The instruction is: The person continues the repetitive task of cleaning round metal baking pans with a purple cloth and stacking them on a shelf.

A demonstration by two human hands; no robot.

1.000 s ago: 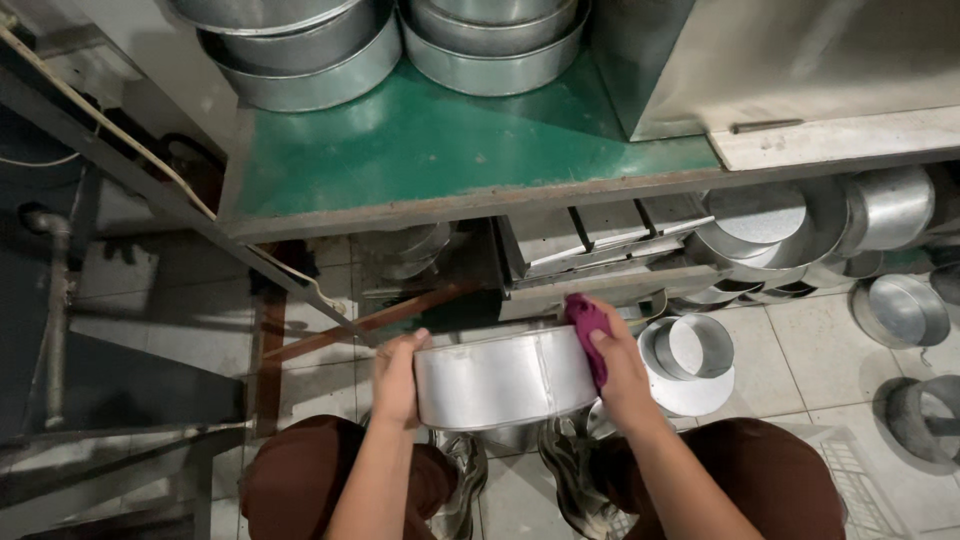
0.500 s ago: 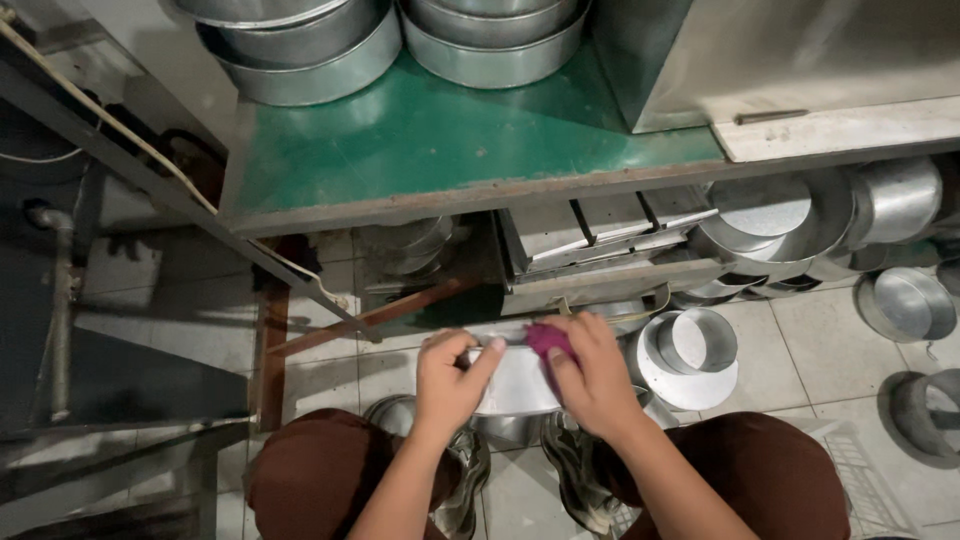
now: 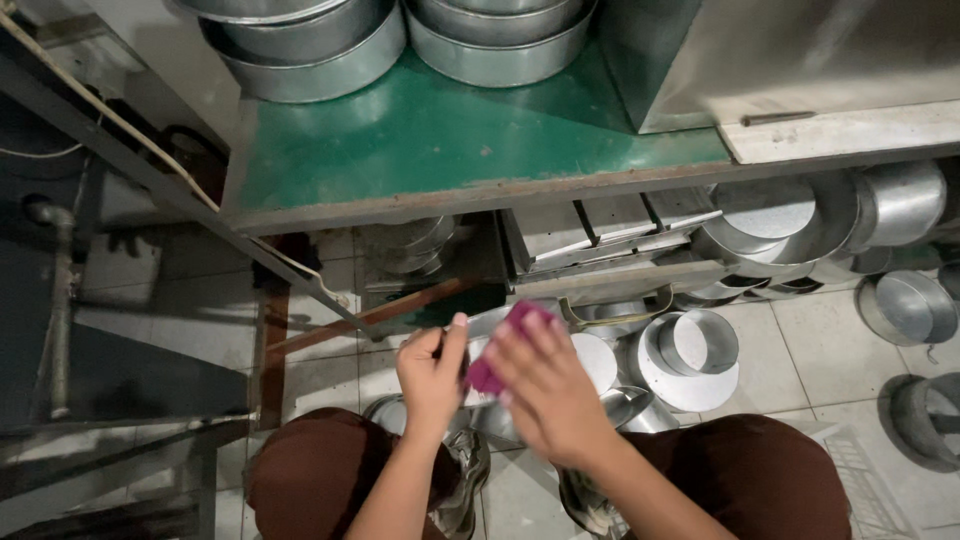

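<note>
A round metal pan (image 3: 592,358) sits between my knees, tilted so its flat face shows, mostly hidden behind my hands. My left hand (image 3: 434,374) grips the pan's left rim. My right hand (image 3: 535,383) holds a magenta cloth (image 3: 505,345) pressed against the pan's face. Both hands are close together, just below the edge of the green-topped table (image 3: 440,150).
Stacked metal pans (image 3: 320,55) stand on the green table top, next to a steel box (image 3: 780,60). More round pans (image 3: 690,355) lie on the tiled floor and on the shelf (image 3: 800,225) to the right. A metal frame (image 3: 130,170) slants at left.
The pan has tipped from side-on, held at both ends, to face-up behind my hands. My right hand moved left across it with the cloth, and my left hand shifted inward.
</note>
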